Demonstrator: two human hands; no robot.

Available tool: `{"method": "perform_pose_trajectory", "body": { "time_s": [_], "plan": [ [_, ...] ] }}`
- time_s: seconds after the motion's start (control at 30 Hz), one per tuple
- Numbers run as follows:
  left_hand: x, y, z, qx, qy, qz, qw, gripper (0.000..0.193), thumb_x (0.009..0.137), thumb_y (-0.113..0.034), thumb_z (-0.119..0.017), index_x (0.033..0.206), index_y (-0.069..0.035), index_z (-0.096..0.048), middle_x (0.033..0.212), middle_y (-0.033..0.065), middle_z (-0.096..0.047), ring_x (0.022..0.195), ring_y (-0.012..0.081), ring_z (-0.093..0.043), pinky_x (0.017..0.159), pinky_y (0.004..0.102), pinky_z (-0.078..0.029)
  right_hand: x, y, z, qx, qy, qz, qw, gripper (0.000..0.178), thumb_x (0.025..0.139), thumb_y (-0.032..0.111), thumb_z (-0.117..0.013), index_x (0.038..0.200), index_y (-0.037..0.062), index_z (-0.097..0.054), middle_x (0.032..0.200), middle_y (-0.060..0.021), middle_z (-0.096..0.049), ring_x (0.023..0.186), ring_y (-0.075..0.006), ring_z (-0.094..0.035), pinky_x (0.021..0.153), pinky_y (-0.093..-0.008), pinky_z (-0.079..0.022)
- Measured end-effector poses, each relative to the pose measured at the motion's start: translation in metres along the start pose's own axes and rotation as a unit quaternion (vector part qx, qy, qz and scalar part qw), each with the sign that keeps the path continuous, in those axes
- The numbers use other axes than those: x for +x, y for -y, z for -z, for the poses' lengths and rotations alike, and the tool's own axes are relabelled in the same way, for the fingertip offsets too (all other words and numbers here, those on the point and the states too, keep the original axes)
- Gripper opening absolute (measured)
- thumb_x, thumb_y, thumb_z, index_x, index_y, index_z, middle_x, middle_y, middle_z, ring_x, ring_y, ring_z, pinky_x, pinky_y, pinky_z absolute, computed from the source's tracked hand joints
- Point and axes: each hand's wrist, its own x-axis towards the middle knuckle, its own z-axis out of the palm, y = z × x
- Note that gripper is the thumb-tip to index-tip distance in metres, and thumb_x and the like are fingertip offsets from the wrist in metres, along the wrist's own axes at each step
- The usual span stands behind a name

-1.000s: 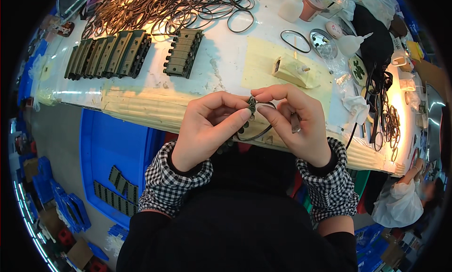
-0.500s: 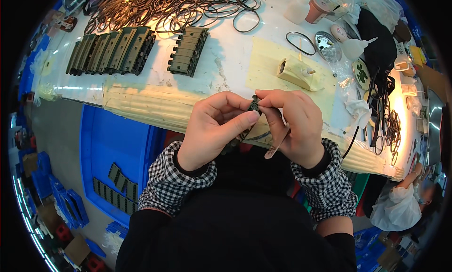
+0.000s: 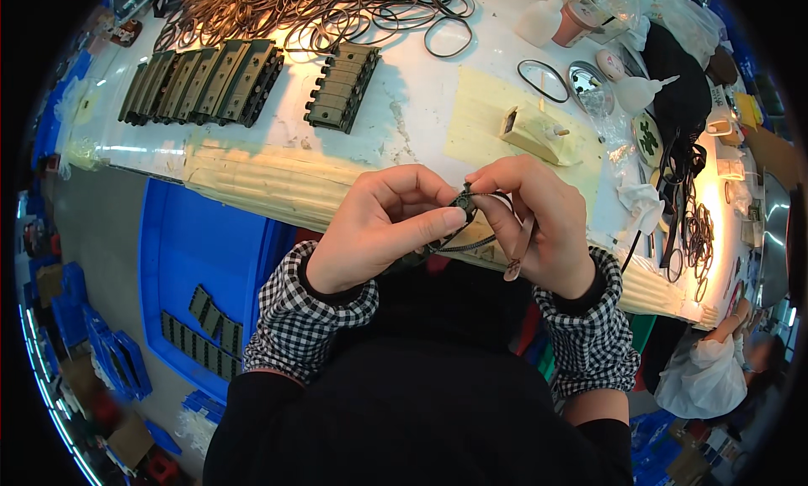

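from here, frame centre: left hand (image 3: pixel 370 233) pinches small dark-green plastic part (image 3: pixel 465 202), thin black curved band (image 3: pixel 471 247) beside it; right hand (image 3: pixel 545 225) grips flat tan strip (image 3: pixel 520 252), fingertips by the part's top.

So a small dark green part (image 3: pixel 465 201) is pinched in the left hand's grip (image 3: pixel 366 228), and a flat strip (image 3: pixel 519 257) is tucked in the right hand's grip (image 3: pixel 545 221), held right by the part's upper end. A thin dark band (image 3: pixel 476 246) is looped between them (the exact attachment is hidden, sorry). On the white table (image 3: pixel 412 75), ridged green pieces (image 3: pixel 202 84) are lined up just below heaped bands (image 3: pixel 303 13).
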Motion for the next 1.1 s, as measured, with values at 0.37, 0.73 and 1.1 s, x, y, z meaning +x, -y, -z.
{"method": "perform_pose_trajectory", "body": {
  "time_s": [0.37, 0.73, 1.1],
  "plan": [
    [0.0, 0.005, 0.002, 0.016, 0.034, 0.019, 0.999, 0.011, 0.09, -0.005, -0.065, 0.098, 0.0, -0.059, 0.094, 0.0029, -0.065, 0.085, 0.0056, -0.06, 0.077, 0.0203, -0.048, 0.008, 0.011, 0.019, 0.008, 0.117, -0.049, 0.992, 0.012, 0.082, 0.002, -0.066, 0.091, 0.0048, -0.058, 0.08, -0.0089, -0.061, 0.071, -0.0293, -0.062, 0.06, -0.0347, -0.049],
    [0.001, 0.006, -0.001, 0.07, 0.023, 0.018, 0.997, 0.012, 0.089, -0.003, -0.065, 0.099, 0.001, -0.059, 0.093, 0.0031, -0.065, 0.086, 0.006, -0.06, 0.077, 0.0217, -0.049, -0.002, 0.0, 0.011, -0.054, 0.093, 0.035, 0.994, 0.016, 0.079, 0.003, -0.067, 0.092, 0.0063, -0.059, 0.077, -0.0077, -0.062, 0.069, -0.029, -0.062, 0.061, -0.0375, -0.049],
    [0.001, 0.007, 0.002, 0.045, 0.04, 0.017, 0.998, 0.013, 0.088, -0.005, -0.067, 0.098, 0.001, -0.059, 0.094, 0.0041, -0.066, 0.086, 0.0066, -0.062, 0.076, 0.0212, -0.049, -0.008, 0.004, 0.007, 0.021, 0.046, -0.024, 0.998, 0.016, 0.079, 0.0, -0.069, 0.092, 0.0044, -0.062, 0.08, -0.0083, -0.064, 0.07, -0.0273, -0.063, 0.06, -0.0334, -0.049]
  ]
}}
